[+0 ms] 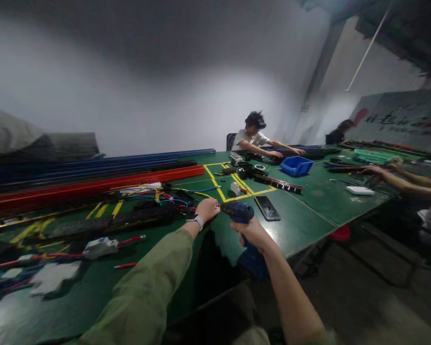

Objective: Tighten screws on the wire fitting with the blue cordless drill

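My right hand [253, 232] grips the handle of a blue cordless drill [241, 212], its nose pointing left toward my left hand. My left hand [207, 209], with a watch on the wrist and a green sleeve behind it, is closed at the end of a long black strip [129, 219] lying on the green table [301, 220]. Its fingers pinch something small at the drill's tip; I cannot make out what. Coloured wires [165, 195] lie just beyond the strip.
A phone [267, 208] lies right of the drill. Long red and blue rails [93, 184] run along the left. A blue bin [296, 166] and yellow tape marks sit farther off. Two people sit at the far end; another person's arms [398, 178] reach in from the right.
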Demonstrator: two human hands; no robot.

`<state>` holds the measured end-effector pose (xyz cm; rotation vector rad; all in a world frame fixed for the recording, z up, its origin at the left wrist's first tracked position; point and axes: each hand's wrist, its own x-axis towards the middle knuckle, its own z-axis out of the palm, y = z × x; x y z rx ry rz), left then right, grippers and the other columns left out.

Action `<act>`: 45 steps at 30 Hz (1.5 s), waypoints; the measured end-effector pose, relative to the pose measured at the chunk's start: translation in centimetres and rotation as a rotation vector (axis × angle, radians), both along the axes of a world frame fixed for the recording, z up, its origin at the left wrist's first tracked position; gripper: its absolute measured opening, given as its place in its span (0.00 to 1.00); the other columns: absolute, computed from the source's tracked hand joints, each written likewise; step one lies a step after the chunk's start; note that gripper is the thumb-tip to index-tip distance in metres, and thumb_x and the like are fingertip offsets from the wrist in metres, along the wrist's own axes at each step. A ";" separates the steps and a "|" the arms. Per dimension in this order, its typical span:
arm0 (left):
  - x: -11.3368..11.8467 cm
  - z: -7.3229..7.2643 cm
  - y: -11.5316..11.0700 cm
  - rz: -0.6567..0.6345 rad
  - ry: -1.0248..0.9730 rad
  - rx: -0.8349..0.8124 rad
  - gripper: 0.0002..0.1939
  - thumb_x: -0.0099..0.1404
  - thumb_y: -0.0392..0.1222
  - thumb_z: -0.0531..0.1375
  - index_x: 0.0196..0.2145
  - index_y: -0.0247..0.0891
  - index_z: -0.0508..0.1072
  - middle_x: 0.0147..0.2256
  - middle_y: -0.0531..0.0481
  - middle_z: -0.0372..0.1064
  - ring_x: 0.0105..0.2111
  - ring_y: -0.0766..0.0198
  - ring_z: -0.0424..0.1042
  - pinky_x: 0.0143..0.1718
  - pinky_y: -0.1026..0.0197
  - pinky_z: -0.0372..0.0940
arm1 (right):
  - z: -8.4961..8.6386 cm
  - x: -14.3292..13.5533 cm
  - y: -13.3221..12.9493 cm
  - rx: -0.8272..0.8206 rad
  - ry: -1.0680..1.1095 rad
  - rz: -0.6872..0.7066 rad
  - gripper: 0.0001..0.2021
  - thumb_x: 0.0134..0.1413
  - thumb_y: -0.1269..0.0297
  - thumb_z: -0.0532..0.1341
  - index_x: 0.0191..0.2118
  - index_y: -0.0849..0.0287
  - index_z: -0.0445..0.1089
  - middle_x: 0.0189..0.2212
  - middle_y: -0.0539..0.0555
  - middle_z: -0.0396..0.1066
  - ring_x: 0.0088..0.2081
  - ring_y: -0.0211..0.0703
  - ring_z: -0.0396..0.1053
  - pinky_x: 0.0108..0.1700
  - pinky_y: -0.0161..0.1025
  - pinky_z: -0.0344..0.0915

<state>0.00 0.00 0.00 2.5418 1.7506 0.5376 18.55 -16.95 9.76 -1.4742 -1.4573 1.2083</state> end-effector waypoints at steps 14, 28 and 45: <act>0.1 0.8 -0.5 0.016 -0.026 -0.017 0.16 0.63 0.49 0.59 0.41 0.37 0.79 0.39 0.42 0.75 0.43 0.57 0.73 0.46 0.61 0.64 | -0.4 0.0 0.5 -0.001 0.046 0.003 0.07 0.48 0.65 0.63 0.32 0.60 0.65 0.12 0.43 0.59 0.13 0.36 0.60 0.16 0.31 0.55; 0.0 0.5 -0.2 -0.003 -0.024 0.015 0.14 0.62 0.48 0.58 0.39 0.37 0.79 0.39 0.43 0.75 0.41 0.58 0.73 0.44 0.61 0.64 | -0.4 0.0 0.5 0.006 0.038 0.011 0.07 0.48 0.65 0.63 0.32 0.60 0.65 0.13 0.43 0.59 0.13 0.36 0.60 0.17 0.32 0.56; 0.0 0.4 -0.3 -0.011 -0.018 0.031 0.14 0.62 0.48 0.58 0.39 0.37 0.79 0.37 0.43 0.75 0.41 0.57 0.73 0.43 0.60 0.64 | -0.4 -0.1 0.5 0.000 0.048 0.000 0.08 0.49 0.65 0.64 0.33 0.59 0.64 0.15 0.44 0.61 0.13 0.34 0.60 0.16 0.31 0.56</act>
